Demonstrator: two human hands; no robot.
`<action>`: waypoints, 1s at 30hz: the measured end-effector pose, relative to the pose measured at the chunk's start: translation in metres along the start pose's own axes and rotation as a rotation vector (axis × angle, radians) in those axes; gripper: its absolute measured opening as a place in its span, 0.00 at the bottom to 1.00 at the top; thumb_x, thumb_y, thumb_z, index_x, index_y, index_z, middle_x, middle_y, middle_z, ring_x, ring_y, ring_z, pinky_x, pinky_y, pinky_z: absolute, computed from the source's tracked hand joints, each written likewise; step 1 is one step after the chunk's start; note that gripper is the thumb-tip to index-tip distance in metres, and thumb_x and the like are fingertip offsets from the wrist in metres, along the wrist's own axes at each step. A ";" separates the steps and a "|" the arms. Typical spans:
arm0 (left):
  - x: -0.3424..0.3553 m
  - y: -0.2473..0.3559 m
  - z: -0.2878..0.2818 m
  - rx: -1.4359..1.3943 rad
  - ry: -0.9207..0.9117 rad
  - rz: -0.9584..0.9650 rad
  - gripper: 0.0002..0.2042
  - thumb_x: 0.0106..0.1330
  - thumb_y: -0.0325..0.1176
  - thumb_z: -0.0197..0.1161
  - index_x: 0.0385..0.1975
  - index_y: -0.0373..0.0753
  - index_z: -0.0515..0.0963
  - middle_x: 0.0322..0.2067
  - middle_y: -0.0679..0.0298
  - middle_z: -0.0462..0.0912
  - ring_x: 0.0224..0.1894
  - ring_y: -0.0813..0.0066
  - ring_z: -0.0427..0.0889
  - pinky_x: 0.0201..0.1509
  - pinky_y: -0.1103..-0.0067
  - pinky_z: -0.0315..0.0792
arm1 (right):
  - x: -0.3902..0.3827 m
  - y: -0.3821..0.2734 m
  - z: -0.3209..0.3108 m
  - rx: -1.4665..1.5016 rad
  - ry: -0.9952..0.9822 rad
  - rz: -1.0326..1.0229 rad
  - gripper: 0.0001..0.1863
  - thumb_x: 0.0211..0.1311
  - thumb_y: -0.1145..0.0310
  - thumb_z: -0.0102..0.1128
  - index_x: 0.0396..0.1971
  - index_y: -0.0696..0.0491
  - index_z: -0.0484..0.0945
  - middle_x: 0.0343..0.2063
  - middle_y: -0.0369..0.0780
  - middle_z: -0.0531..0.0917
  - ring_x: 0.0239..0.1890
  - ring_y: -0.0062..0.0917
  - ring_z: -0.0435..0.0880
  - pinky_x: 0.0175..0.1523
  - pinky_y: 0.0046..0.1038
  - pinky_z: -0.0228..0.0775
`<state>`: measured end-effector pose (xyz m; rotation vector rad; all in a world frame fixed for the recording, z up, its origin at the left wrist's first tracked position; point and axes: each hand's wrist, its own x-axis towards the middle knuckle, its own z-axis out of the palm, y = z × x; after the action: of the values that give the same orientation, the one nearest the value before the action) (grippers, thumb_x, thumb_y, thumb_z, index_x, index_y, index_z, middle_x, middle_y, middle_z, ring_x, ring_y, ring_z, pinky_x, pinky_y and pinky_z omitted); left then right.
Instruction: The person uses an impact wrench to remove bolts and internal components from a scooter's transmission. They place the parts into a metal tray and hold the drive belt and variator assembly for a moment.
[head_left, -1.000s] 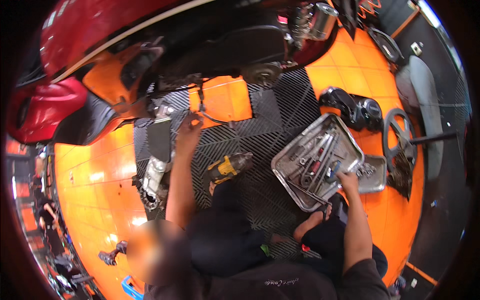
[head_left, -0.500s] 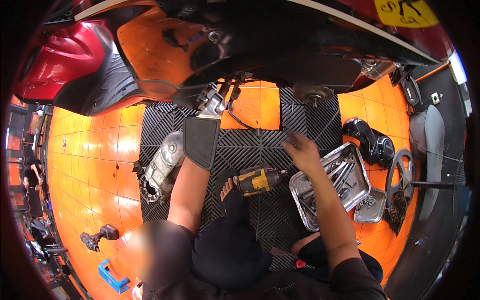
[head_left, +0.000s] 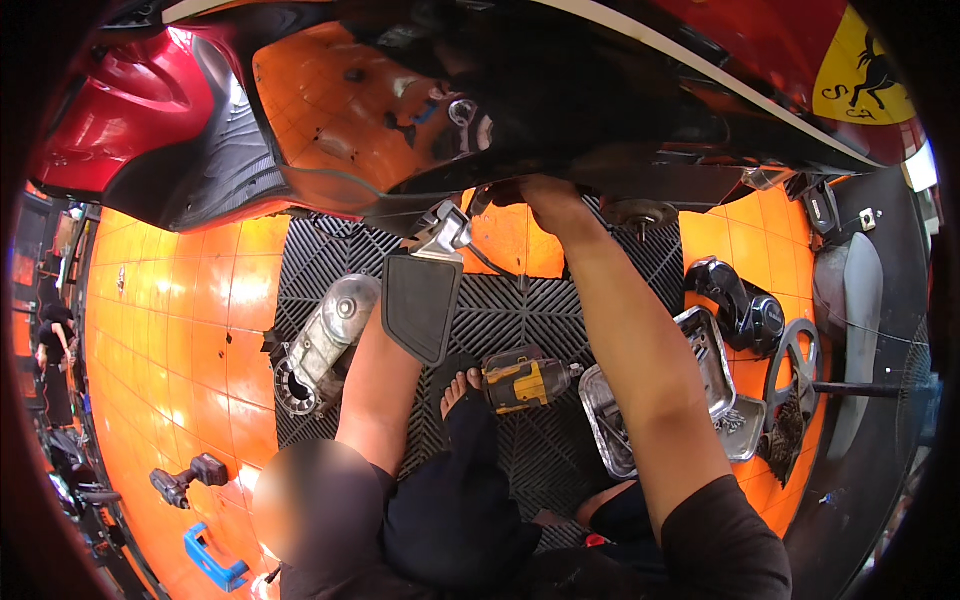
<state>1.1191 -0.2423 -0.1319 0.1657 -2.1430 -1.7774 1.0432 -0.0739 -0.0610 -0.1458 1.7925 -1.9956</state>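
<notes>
A red and black scooter stretches across the top of the view. My right hand reaches in beneath its dark side panel, beside the hanging hose. Its fingers are hidden there, so what they touch does not show. My left forearm passes behind a black footrest pad on a silver bracket. The left hand is covered by these parts. Below my right forearm, a yellow and black impact wrench lies on the black ribbed mat, next to my foot.
A metal tray of tools sits under my right arm, with a smaller tray of bolts beside it. A silver engine cover lies left on the mat. A black cover, dark drill and blue handle-shaped piece rest on orange tiles.
My right hand has moved from above the tray, up and left, to under the scooter. The left arm stays behind the footrest pad. The view has shifted slightly.
</notes>
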 end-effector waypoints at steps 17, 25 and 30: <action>-0.200 -0.110 -0.098 -0.237 0.267 -0.716 0.19 0.55 0.30 0.62 0.47 0.31 0.74 0.37 0.60 0.82 0.36 0.74 0.81 0.34 0.79 0.73 | 0.010 0.045 -0.019 -0.565 0.205 -0.548 0.16 0.62 0.65 0.59 0.46 0.57 0.75 0.37 0.40 0.80 0.31 0.25 0.82 0.36 0.26 0.76; -0.222 -0.165 -0.105 0.665 0.118 -0.339 0.25 0.52 0.38 0.67 0.46 0.29 0.72 0.44 0.42 0.77 0.45 0.44 0.78 0.49 0.63 0.72 | 0.019 0.006 0.027 -1.150 0.389 -0.431 0.21 0.64 0.64 0.53 0.54 0.57 0.73 0.50 0.44 0.78 0.46 0.30 0.80 0.46 0.33 0.76; -0.237 -0.162 -0.108 0.731 0.064 -0.448 0.33 0.50 0.41 0.69 0.54 0.28 0.67 0.53 0.40 0.71 0.56 0.43 0.71 0.56 0.62 0.69 | 0.019 0.009 0.027 -0.140 0.231 0.001 0.10 0.64 0.74 0.49 0.41 0.56 0.78 0.36 0.43 0.85 0.39 0.28 0.85 0.46 0.28 0.78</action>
<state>1.3554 -0.3023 -0.3187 0.9242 -2.7570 -1.0464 1.0386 -0.1069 -0.0701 0.0447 2.0756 -1.9518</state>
